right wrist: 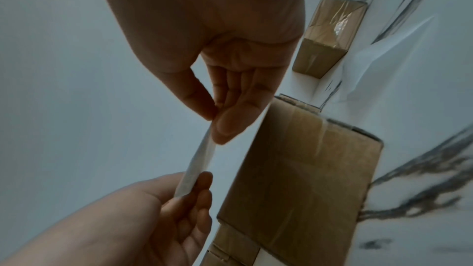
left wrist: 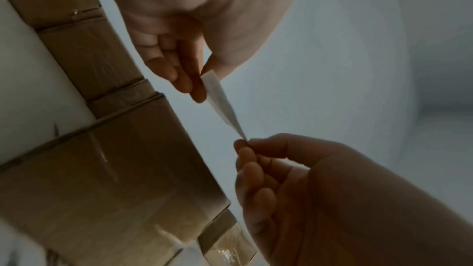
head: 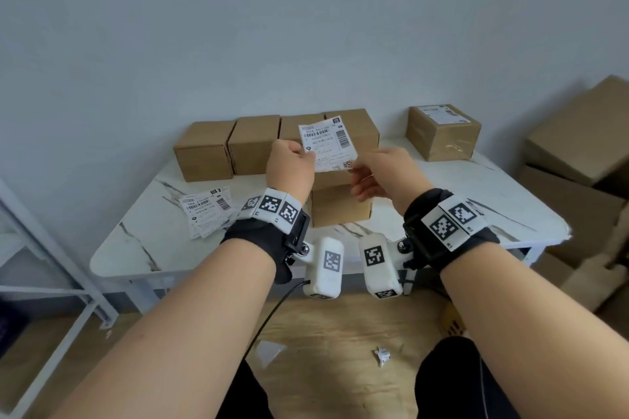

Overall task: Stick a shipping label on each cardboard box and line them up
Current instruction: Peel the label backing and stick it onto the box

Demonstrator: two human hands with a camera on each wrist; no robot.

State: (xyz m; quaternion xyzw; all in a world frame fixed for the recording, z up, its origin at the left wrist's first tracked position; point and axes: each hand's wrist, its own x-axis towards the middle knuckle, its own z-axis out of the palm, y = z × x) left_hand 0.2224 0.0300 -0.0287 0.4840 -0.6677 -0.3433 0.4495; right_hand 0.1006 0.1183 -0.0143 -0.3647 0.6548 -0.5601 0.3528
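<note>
I hold a white shipping label (head: 328, 143) upright in the air above a plain cardboard box (head: 340, 206) at the table's front middle. My left hand (head: 306, 156) pinches the label's left edge and my right hand (head: 354, 169) pinches its lower right corner. The left wrist view has the label (left wrist: 222, 106) edge-on between my left hand (left wrist: 202, 80) and my right hand (left wrist: 243, 145), beside the box (left wrist: 115, 169). In the right wrist view my right hand (right wrist: 213, 118) and my left hand (right wrist: 189, 187) hold the label (right wrist: 198, 161) next to the box (right wrist: 294, 169).
Several plain boxes (head: 253, 143) stand in a row along the back of the white marble table (head: 136, 241). A taped box with a label (head: 442, 131) sits at the back right. Loose labels (head: 207, 211) lie at the left. Big cartons (head: 571, 146) pile up at the right.
</note>
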